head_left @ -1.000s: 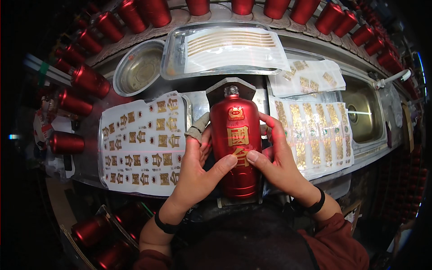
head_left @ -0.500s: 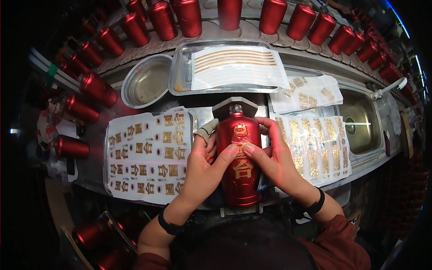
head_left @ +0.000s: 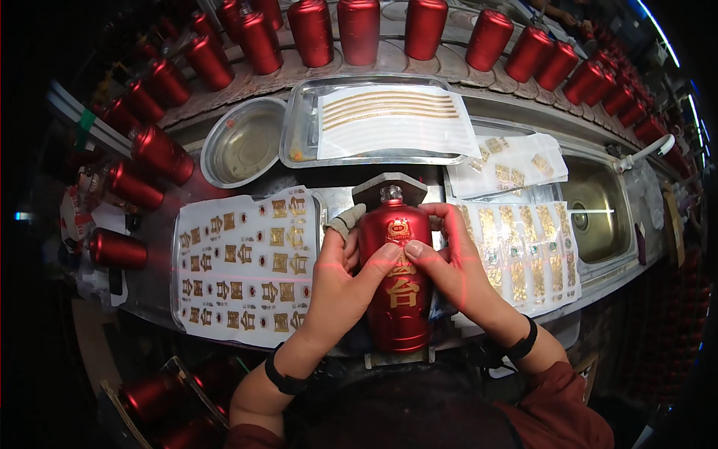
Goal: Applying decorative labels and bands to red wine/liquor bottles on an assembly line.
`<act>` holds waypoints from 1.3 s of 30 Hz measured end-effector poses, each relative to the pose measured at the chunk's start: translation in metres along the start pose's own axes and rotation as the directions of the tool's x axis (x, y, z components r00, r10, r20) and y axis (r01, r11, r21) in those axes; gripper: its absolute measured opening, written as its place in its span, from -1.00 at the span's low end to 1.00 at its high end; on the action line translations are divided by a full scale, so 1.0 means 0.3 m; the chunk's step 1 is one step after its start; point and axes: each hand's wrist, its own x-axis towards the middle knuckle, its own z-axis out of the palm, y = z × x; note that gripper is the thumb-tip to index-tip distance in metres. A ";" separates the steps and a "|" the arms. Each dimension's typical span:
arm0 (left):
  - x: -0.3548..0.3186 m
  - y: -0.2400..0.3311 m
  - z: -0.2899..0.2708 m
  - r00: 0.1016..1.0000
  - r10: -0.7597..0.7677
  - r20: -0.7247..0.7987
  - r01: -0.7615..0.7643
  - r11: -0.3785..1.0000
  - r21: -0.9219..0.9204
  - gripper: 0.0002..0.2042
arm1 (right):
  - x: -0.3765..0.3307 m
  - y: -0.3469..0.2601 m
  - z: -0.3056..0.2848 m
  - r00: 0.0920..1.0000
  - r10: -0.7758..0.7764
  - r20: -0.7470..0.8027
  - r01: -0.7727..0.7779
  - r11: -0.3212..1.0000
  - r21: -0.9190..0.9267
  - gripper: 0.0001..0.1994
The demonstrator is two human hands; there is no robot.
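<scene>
A glossy red bottle [head_left: 407, 329] lies on its back in front of me, its clear neck pointing away toward a metal angled stop. A gold emblem and large gold characters run down its face. My left hand [head_left: 340, 277], with a beige wrap on a finger, is closed round the bottle's left side. From the right side my right hand [head_left: 458, 271] grips it as well. Both thumbs press on the upper gold character and partly cover it. Beside my left hand is a sheet of gold decals [head_left: 243, 262]; beside my right lies another decal sheet [head_left: 523, 254].
Beyond the bottle stands a metal tray [head_left: 295, 123] with a sheet of gold strips [head_left: 393, 112]. A metal bowl [head_left: 243, 142] holds liquid. At right are a small decal sheet [head_left: 516, 168] and a sink [head_left: 598, 202]. Several red bottles [head_left: 359, 30] line a curved conveyor [head_left: 389, 63].
Bottles on the far conveyor have shifted to the right. Both hands keep their hold on the bottle, thumbs pressed at nearly the same place. The whole view has moved slightly.
</scene>
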 end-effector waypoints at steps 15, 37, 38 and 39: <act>0.041 -0.005 0.015 0.999 0.015 -0.042 -0.017 0.999 -0.047 -0.55 | 0.067 -0.017 0.002 0.994 0.039 -0.101 -0.059 0.977 -0.206 -0.54; 0.051 0.004 0.018 0.999 -0.021 -0.031 0.018 0.998 -0.068 -0.61 | 0.085 -0.009 -0.022 1.000 0.010 0.007 -0.010 0.998 -0.055 -0.62; 0.054 0.006 0.017 0.999 -0.024 -0.033 0.022 0.997 -0.070 -0.61 | 0.089 -0.005 -0.025 1.000 -0.012 0.015 0.012 0.999 -0.030 -0.62; 0.058 0.009 0.016 0.999 -0.028 -0.034 0.025 0.997 -0.071 -0.61 | 0.093 -0.014 -0.029 1.000 -0.012 0.016 0.012 0.999 -0.031 -0.62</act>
